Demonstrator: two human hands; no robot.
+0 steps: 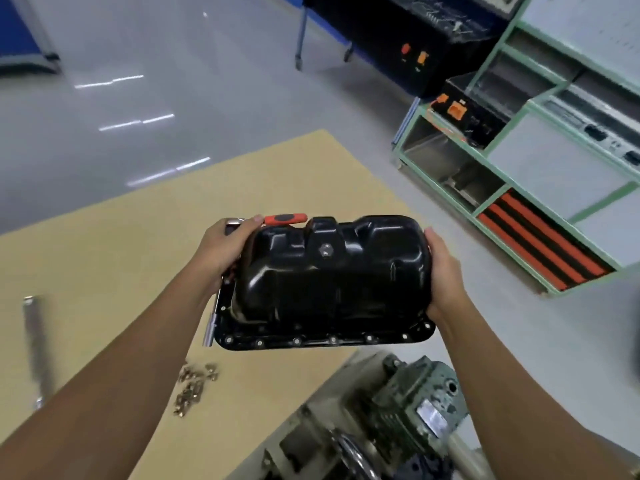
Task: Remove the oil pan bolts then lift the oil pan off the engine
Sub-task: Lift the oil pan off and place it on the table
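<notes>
A black oil pan (332, 282) hangs in the air over the cardboard sheet (114, 258), dome side up, its bolt-hole flange toward me. My left hand (223, 249) grips its left end and my right hand (445, 275) grips its right end. Several loose bolts (194, 388) lie in a heap on the cardboard below the pan. The engine on its stand (391, 410) sits at the bottom right, below and apart from the pan. A ratchet with an orange handle (285, 218) lies on the cardboard behind the pan, mostly hidden.
A blurred metal bar (36, 348) lies on the cardboard at the far left. A green-framed training bench (540, 168) with orange cables stands at the right. A black wheeled cart (398, 32) is at the back. Grey floor surrounds the sheet.
</notes>
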